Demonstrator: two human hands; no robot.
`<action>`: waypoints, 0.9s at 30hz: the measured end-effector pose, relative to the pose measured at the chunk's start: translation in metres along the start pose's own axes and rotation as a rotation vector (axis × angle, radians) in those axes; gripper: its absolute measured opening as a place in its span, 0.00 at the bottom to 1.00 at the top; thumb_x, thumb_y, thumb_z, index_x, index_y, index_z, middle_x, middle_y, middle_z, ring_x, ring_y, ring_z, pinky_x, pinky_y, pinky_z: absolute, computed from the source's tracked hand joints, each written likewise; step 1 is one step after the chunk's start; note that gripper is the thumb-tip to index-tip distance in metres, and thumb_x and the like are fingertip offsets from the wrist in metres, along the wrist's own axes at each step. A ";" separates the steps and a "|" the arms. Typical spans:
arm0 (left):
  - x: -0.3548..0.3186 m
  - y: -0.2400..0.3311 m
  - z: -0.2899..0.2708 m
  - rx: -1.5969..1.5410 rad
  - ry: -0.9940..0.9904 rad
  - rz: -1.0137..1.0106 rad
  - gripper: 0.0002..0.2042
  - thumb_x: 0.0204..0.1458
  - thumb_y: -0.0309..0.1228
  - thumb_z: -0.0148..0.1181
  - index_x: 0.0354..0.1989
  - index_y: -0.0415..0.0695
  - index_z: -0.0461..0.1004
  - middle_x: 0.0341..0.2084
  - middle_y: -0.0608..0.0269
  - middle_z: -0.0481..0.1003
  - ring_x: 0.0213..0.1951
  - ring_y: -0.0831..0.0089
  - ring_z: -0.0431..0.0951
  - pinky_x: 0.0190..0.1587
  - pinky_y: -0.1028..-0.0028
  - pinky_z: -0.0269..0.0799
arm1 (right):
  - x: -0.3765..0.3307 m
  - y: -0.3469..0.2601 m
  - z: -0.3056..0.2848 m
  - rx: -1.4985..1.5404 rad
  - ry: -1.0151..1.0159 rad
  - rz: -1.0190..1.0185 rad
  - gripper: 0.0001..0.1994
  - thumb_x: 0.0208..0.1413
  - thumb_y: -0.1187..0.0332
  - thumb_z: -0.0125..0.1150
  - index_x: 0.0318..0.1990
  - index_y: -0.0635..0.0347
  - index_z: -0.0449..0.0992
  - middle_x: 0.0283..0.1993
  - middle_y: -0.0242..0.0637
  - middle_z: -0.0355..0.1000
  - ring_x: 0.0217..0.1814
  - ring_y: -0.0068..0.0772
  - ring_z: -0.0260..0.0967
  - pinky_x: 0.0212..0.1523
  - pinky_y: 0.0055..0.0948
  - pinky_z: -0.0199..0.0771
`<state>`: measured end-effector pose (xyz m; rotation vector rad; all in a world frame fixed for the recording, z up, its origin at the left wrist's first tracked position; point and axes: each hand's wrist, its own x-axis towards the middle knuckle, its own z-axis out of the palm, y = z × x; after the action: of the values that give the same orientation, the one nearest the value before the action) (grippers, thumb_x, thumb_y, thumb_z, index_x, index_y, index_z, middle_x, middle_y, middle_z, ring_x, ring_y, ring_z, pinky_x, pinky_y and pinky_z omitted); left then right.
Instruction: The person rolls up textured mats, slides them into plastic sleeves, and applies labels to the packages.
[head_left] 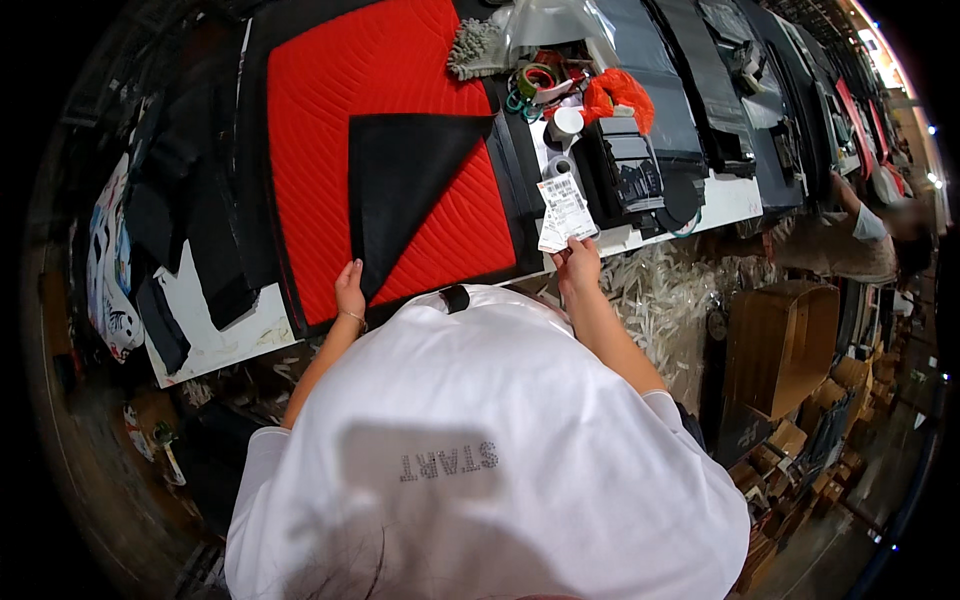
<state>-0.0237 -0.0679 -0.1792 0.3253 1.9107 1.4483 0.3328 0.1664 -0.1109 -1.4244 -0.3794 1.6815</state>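
On the table lies a red quilted mat (pixel 390 60) with black edging. One corner is folded over, so a black flap (pixel 405 175) covers part of the red stitching. My left hand (pixel 350 291) is closed at the near edge, its fingers pinching the mat beside the flap's lower tip. Between the fingers of my right hand (pixel 579 264) are white printed labels (pixel 566 212), overlapping and held just above the table's front edge. A black organizer (pixel 622 165) stands close beyond them, next to a white roll (pixel 565 124).
Tape rolls (pixel 538 80), an orange bag (pixel 618 98) and a grey fluffy cloth (pixel 478 48) crowd the table's back. Black sheets (pixel 215 265) lie at left. Plastic scraps (pixel 660 300) and a cardboard box (pixel 783 345) are below at right. Another person's arm (pixel 846 195) shows farther right.
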 end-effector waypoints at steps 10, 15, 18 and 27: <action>0.001 0.013 -0.005 0.207 -0.083 0.016 0.28 0.65 0.45 0.55 0.60 0.29 0.69 0.54 0.52 0.76 0.55 0.69 0.73 0.62 0.73 0.63 | 0.032 0.058 -0.062 -0.033 0.086 0.070 0.27 0.64 0.77 0.51 0.70 0.61 0.56 0.49 0.48 0.70 0.46 0.42 0.75 0.46 0.38 0.81; -0.011 0.016 -0.005 0.263 -0.137 0.136 0.24 0.66 0.43 0.55 0.55 0.31 0.73 0.47 0.55 0.78 0.50 0.71 0.75 0.57 0.73 0.66 | 0.003 0.048 -0.068 -0.100 0.071 0.091 0.19 0.64 0.71 0.55 0.61 0.63 0.67 0.47 0.45 0.72 0.43 0.38 0.75 0.37 0.32 0.82; -0.016 0.028 -0.002 0.331 -0.272 0.212 0.16 0.64 0.38 0.57 0.48 0.35 0.76 0.39 0.62 0.79 0.44 0.74 0.75 0.51 0.75 0.69 | 0.000 0.038 -0.072 -0.063 0.072 0.100 0.14 0.63 0.63 0.60 0.51 0.60 0.70 0.42 0.41 0.72 0.36 0.35 0.75 0.31 0.29 0.79; -0.021 0.021 0.004 0.305 -0.298 0.304 0.12 0.63 0.36 0.59 0.42 0.38 0.77 0.31 0.65 0.76 0.36 0.77 0.73 0.44 0.76 0.69 | 0.011 0.037 -0.042 -0.139 -0.042 0.151 0.12 0.63 0.68 0.60 0.51 0.58 0.69 0.45 0.42 0.76 0.45 0.39 0.78 0.43 0.35 0.82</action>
<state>-0.0105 -0.0694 -0.1523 0.9551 1.8868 1.2036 0.3560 0.1412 -0.1571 -1.5540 -0.4274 1.8391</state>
